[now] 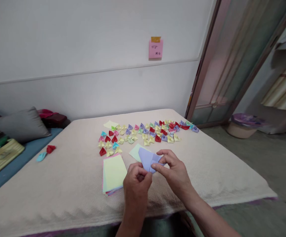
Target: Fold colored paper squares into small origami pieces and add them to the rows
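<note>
A partly folded lilac paper [146, 158] is held up just right of the paper stack [114, 172] by 2 nearly closed hands: the left hand [137, 178] pinches its lower edge, probably to steady it, while the right hand [176, 167] grips its right side, thumb in front, likely to stop the folds springing open. A pale green sheet [135, 152] lies right of the stack's far end, and small folded papers [146, 142] spread beyond the stack, perhaps to keep them clear of the fingers.
</note>
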Action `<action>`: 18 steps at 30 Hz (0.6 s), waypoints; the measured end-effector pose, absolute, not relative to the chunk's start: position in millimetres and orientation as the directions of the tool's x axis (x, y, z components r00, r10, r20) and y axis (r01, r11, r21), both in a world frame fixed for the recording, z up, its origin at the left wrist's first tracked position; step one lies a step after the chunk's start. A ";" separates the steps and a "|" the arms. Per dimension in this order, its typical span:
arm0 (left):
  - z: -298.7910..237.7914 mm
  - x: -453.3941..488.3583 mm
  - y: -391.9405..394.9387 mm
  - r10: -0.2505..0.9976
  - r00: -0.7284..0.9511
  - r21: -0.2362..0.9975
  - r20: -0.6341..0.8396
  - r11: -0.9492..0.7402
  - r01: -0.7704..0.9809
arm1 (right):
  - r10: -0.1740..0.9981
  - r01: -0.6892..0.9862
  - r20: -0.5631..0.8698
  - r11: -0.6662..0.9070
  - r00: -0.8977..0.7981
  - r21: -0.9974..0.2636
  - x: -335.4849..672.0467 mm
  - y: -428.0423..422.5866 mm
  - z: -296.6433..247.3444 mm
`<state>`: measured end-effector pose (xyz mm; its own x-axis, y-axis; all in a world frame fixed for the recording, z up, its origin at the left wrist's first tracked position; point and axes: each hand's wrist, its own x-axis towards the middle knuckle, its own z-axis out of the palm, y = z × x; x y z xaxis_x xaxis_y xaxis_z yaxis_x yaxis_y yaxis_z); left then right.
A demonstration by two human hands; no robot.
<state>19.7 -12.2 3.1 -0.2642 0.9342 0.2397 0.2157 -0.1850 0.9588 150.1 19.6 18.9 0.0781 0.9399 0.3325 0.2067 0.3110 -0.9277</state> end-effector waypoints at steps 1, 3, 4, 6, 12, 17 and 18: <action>3.0 20.0 -11.9 0.933 -0.269 0.959 0.239 -0.182 0.218 | 0.939 0.212 0.334 0.311 0.083 -0.926 149.9 19.5 18.7; 3.2 20.8 -11.2 0.929 -0.285 0.958 0.234 -0.172 0.228 | 0.936 0.218 0.340 0.314 0.091 -0.924 149.8 19.4 18.1; 3.5 21.3 -10.9 0.927 -0.296 0.960 0.231 -0.167 0.227 | 0.935 0.219 0.341 0.314 0.095 -0.924 149.9 19.4 17.5; 4.0 22.6 -10.4 0.924 -0.314 0.965 0.217 -0.155 0.209 | 0.936 0.215 0.337 0.310 0.105 -0.926 149.7 19.7 16.1; 3.4 25.2 -10.9 0.926 -0.337 0.984 0.169 -0.137 0.118 | 0.941 0.176 0.310 0.284 0.139 -0.942 146.6 20.8 13.4; 0.9 24.8 -9.5 0.927 -0.345 0.989 0.149 -0.138 0.055 | 0.942 0.171 0.291 0.264 0.164 -0.949 144.8 20.3 14.8; 0.6 24.7 -9.1 0.929 -0.343 0.990 0.142 -0.133 0.048 | 0.942 0.170 0.294 0.266 0.163 -0.949 144.7 20.3 14.9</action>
<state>24.7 -9.1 0.6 -0.3429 0.9287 0.1416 0.0478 -0.1333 0.9899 144.7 20.3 14.9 0.1632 0.9418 0.2939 0.1704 0.2665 -0.9487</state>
